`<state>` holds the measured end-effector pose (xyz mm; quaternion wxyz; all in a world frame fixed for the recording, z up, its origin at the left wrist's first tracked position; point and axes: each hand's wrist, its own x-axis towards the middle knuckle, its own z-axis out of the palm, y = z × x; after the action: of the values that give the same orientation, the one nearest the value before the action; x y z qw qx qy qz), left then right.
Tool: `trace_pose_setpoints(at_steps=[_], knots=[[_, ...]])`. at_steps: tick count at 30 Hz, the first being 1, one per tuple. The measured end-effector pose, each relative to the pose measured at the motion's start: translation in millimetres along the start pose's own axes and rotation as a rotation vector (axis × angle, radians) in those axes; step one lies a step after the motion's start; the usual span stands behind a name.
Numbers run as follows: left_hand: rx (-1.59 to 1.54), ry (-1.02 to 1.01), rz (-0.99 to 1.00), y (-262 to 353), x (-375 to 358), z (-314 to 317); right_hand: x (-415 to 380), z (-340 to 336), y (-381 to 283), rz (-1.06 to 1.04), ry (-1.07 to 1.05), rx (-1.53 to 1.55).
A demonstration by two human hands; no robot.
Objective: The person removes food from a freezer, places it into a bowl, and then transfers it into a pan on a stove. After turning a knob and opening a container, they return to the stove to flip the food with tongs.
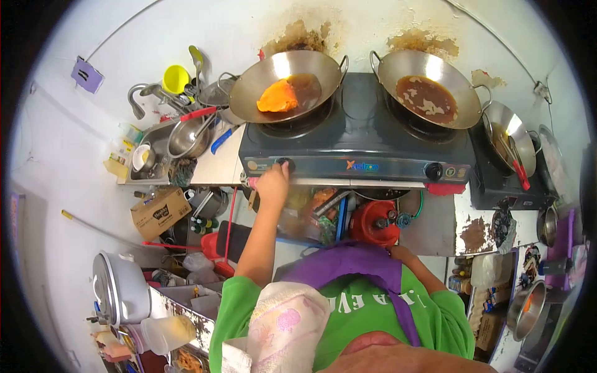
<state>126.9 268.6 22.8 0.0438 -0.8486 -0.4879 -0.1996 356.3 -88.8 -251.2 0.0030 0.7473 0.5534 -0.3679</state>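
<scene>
knob (285, 164) under left grip (272, 184), stove (354, 163) front, l side.

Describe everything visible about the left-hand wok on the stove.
The left wok is a round, shiny metal pan with two loop handles at its rim. It sits tilted on the left burner of the dark two-burner gas stove. Inside lie an orange chunk of food and a pool of dark brown liquid. No hand touches it; the left hand is at the stove's left knob.

orange food (278, 97) | dark grey stove (360, 140) | green shirt (367, 308) | purple apron strap (357, 261)
</scene>
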Motion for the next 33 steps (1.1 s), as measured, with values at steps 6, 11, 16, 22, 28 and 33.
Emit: trace_pose_setpoints(at_steps=[6,11,16,22,28,33], knots=[[-0.844,-0.240,-0.466,-36.5,7.9,58.0,-18.0,-11.6,-16.9,-0.018,0.015,0.016],[-1.535,-0.343,-0.979,-22.8,-3.4,60.3,-17.9,9.0,-12.0,0.020,0.092,0.135],[-0.451,0.097,-0.184,-20.5,-17.6,25.7,-33.7,-3.6,-32.3,0.072,0.026,0.144],[-0.068,0.085,0.386,-24.3,-9.4,-4.3,-55.1,23.8,-28.4,0.190,-0.042,0.159],[-0.499,-0.267,-0.170,-30.4,-11.7,28.5,-88.6,71.5,-27.3,0.388,-0.060,0.189],[-1.158,-0.539,-0.096,-45.8,-59.2,112.6,-121.7,123.2,-61.9,0.572,-0.008,0.589]])
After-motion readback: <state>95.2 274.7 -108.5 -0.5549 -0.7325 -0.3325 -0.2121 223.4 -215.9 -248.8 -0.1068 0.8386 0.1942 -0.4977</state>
